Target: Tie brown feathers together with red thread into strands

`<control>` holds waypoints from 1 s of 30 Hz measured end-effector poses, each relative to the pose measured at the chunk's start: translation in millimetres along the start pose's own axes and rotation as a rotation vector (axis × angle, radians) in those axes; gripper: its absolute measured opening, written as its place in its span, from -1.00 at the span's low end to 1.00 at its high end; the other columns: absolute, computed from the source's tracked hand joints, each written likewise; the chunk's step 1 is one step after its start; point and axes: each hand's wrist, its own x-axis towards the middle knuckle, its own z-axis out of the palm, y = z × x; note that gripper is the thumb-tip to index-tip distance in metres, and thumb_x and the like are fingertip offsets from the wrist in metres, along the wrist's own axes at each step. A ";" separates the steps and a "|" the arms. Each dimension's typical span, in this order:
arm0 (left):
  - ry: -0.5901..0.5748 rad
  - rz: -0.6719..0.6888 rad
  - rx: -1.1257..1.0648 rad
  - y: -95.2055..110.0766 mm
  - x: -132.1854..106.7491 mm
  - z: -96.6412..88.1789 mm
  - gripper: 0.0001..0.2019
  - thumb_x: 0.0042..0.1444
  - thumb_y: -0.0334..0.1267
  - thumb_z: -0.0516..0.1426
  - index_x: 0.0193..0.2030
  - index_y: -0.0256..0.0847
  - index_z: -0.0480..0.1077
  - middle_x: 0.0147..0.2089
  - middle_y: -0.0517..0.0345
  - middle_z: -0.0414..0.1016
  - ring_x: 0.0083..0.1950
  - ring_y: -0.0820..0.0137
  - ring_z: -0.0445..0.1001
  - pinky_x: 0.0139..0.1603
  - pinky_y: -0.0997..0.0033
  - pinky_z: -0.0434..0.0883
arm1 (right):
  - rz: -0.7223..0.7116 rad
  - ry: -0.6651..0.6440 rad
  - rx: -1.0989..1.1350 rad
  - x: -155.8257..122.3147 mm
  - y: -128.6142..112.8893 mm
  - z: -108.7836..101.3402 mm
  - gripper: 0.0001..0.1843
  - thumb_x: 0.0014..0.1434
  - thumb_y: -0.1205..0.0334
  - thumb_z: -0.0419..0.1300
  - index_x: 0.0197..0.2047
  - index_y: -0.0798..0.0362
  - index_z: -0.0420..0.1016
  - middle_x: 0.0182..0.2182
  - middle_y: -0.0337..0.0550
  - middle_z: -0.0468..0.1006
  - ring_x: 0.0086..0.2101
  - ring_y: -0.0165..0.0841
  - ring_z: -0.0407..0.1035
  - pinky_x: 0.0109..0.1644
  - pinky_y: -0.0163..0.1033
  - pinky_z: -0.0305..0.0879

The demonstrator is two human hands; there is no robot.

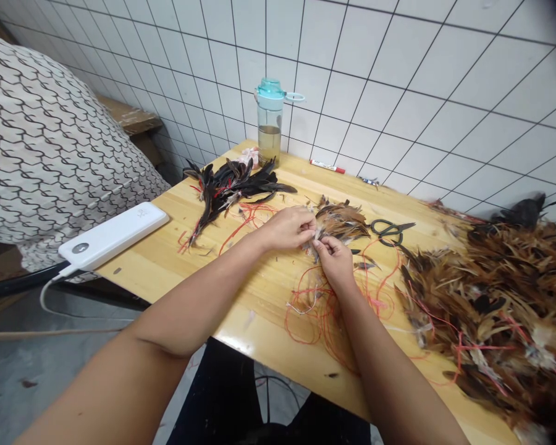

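Both hands meet over the middle of a wooden table [176,259]. My left hand [288,227] is closed, pinching the quill ends of a small bunch of brown feathers [340,220]. My right hand [334,261] is closed in a pinch right below it, on the same bunch. Loose red thread [315,312] lies in loops on the table under and in front of my right hand.
A large heap of brown feathers [495,296] fills the right of the table. A bundle of black feathers [231,185] lies at the back left, black scissors [390,230] beside the bunch, a water bottle [269,120] and red marker [327,165] by the tiled wall, a white power bank [113,235] at the left edge.
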 end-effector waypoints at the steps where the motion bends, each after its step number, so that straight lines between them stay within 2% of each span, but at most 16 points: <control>1: 0.021 -0.009 -0.018 -1.0 0.0 -0.9 -0.90 0.08 -0.35 0.07 -0.35 -0.24 0.42 -0.36 0.12 0.46 -0.28 0.40 0.38 -0.19 0.41 0.30 | 0.007 0.004 0.002 0.1 -0.2 -0.3 -0.70 0.00 -0.02 0.18 -0.53 0.05 0.36 -0.62 -0.32 0.20 -0.55 -0.46 0.07 -0.46 -0.31 0.05; 5: 0.164 -0.095 -0.011 -11.1 0.4 -6.0 -0.81 0.07 -0.37 0.08 -0.19 -0.25 0.46 -0.20 0.06 0.49 -0.16 0.38 0.41 -0.09 0.37 0.34 | 0.069 0.038 0.065 1.4 -0.7 -2.3 -0.66 0.02 -0.08 0.14 -0.51 0.03 0.29 -0.63 -0.35 0.15 -0.56 -0.48 0.02 -0.50 -0.32 -0.02; 7: 0.183 -0.122 -0.009 -16.5 0.4 -8.5 -0.81 0.07 -0.35 0.08 -0.20 -0.25 0.48 -0.20 0.07 0.50 -0.16 0.38 0.42 -0.06 0.36 0.34 | 0.084 0.056 0.094 1.8 -0.9 -2.8 -0.65 0.02 -0.09 0.14 -0.51 0.02 0.25 -0.64 -0.36 0.13 -0.57 -0.48 0.01 -0.51 -0.33 -0.04; 11: 0.144 -0.124 -0.093 -16.8 0.5 -12.6 -0.79 0.16 -0.23 0.07 -0.29 -0.28 0.50 -0.27 0.08 0.52 -0.21 0.41 0.44 -0.13 0.43 0.34 | 0.085 0.067 0.096 1.3 -1.9 -2.0 -0.67 0.02 -0.07 0.14 -0.50 0.02 0.25 -0.64 -0.37 0.11 -0.57 -0.48 0.00 -0.50 -0.33 -0.04; 18: 0.063 -0.174 -0.159 -9.2 1.0 -17.1 -0.63 0.25 -0.09 0.00 -0.28 -0.28 0.54 -0.35 0.12 0.53 -0.30 0.45 0.45 -0.24 0.48 0.31 | 0.094 0.067 0.063 0.0 -3.9 -1.1 -0.70 0.02 -0.05 0.13 -0.48 0.02 0.30 -0.64 -0.37 0.12 -0.56 -0.46 0.00 -0.48 -0.31 -0.03; 24: -0.004 -0.075 -0.075 -11.2 -0.7 -18.6 -0.74 0.17 -0.14 0.12 -0.33 -0.24 0.58 -0.38 0.12 0.50 -0.29 0.44 0.44 -0.20 0.45 0.32 | 0.056 0.089 -0.006 -0.2 -2.0 -1.3 -0.72 0.05 -0.02 0.12 -0.49 0.02 0.32 -0.64 -0.38 0.13 -0.57 -0.47 0.00 -0.47 -0.31 -0.02; 30: -0.107 -0.019 0.062 -8.4 -1.9 -20.7 -0.83 0.11 -0.26 0.15 -0.37 -0.22 0.58 -0.39 0.11 0.47 -0.32 0.43 0.40 -0.25 0.43 0.28 | 0.029 0.142 -0.068 0.3 4.7 -1.5 -0.71 0.08 -0.02 0.11 -0.49 0.02 0.32 -0.65 -0.38 0.14 -0.57 -0.46 0.02 -0.46 -0.30 -0.02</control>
